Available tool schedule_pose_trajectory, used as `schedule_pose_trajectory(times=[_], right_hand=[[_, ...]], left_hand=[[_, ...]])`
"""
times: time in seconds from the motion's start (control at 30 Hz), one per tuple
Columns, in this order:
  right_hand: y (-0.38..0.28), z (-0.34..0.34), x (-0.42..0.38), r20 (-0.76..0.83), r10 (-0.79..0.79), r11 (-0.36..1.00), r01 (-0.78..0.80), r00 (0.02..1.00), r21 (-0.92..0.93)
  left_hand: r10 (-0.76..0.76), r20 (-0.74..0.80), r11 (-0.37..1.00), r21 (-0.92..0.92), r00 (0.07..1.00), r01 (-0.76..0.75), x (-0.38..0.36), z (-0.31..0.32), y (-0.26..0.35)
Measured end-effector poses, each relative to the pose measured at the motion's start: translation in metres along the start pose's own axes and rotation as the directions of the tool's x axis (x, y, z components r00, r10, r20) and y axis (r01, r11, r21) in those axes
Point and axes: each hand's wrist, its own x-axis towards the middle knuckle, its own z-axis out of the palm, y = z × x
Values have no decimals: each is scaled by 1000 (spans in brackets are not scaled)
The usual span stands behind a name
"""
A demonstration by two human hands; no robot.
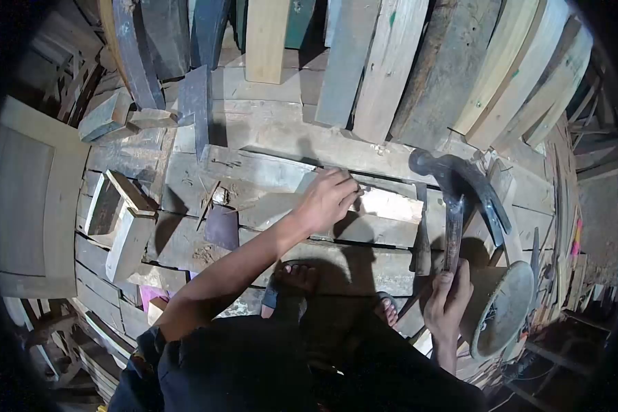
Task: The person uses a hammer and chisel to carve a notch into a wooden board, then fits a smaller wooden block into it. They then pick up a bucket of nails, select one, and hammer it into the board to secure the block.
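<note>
A claw hammer stands upright in my right hand, its dark head raised above the floor and its handle wrapped by my fingers. My left hand is closed, fingertips pressed together, over a long wooden board lying across the floor. What the left fingers hold, if anything, is hidden. The board's right end is lit brightly. Beside that end lies a slim tool with a dark handle, which looks like a chisel.
Several planks lean upright along the far side. A round container tilts at the right, close to my right hand. A small wooden frame piece and a panelled door are at the left. My bare feet are near the board.
</note>
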Motion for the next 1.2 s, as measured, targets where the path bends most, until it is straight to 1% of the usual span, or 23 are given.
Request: schedule_pose_trajectory(times=[0.03,0.1,0.13,0.17,0.23,0.3,0.33,0.4,0.43,0.47,0.5,0.57,0.6,0.63,0.7,0.8,0.9,0.93,1.03,1.07,1.1,1.17,1.2], right_hand=[[3,5,-1,-23,-9,1000,9,1000,0],[6,13,6,58,-156,982,161,986,-95],[-1,10,3,178,135,976,-100,975,-194],[-4,9,7,244,121,962,-54,962,-266],[-13,3,2,164,128,964,-84,978,-252],[-12,-3,2,54,-42,995,46,998,-90],[-19,-8,-1,22,56,998,-55,998,-20],[-23,-9,-3,-132,-100,994,94,986,-50],[-24,-10,-3,-159,-54,998,58,986,25],[-22,-5,-3,-191,-139,990,137,972,-24],[-12,2,-3,-172,-155,987,159,973,13],[4,19,-3,-65,-160,981,151,985,-125],[0,24,-2,51,-81,987,87,995,-138],[-8,16,-1,260,168,957,-94,951,-273],[-6,17,-5,191,181,967,-139,965,-214],[-11,6,0,-28,-97,994,96,995,-51],[-19,-9,0,-166,-145,989,145,975,-16],[-13,-2,-4,-187,-92,983,120,978,142],[19,14,-11,-70,-120,993,120,990,5],[20,26,-9,-3,-50,993,50,999,-103],[19,25,-4,162,-7,984,35,987,-172],[10,29,-3,170,121,987,-99,978,-130],[5,22,-3,128,81,983,-58,988,-173]], left_hand=[[-5,-4,1000,-2,1000,5,1,-1,0],[21,-34,1000,6,999,-21,1,-2,-1],[11,-24,1000,-2,1000,-11,1,-3,-1],[4,-8,1000,-14,1000,-4,0,-3,1],[61,-70,998,2,996,-61,7,-3,-1],[40,-79,999,6,996,-40,1,-2,5],[24,-47,1000,14,999,-23,2,-4,6],[22,-58,999,27,998,-21,0,-2,6],[21,-67,999,34,998,-19,1,0,5],[25,-63,999,27,998,-23,0,1,3],[29,-74,999,27,997,-27,-1,3,3],[41,-99,999,32,994,-38,-2,4,1],[38,-89,999,15,995,-37,-1,2,0],[33,-80,999,-3,996,-34,-2,2,-2],[11,-68,1000,-21,998,-13,-1,2,0],[-36,-34,999,9,999,37,-3,0,5],[-13,-73,1000,27,997,15,-2,1,3],[-43,-63,999,-10,997,43,-3,3,2],[-18,-79,1000,-13,997,17,-4,3,0],[-12,-85,1000,-27,996,10,-3,5,-1],[-20,-77,999,-38,997,17,-5,6,-1],[-24,-61,998,-58,998,21,-4,6,-2],[-33,-61,999,-37,998,31,-3,6,-1]])
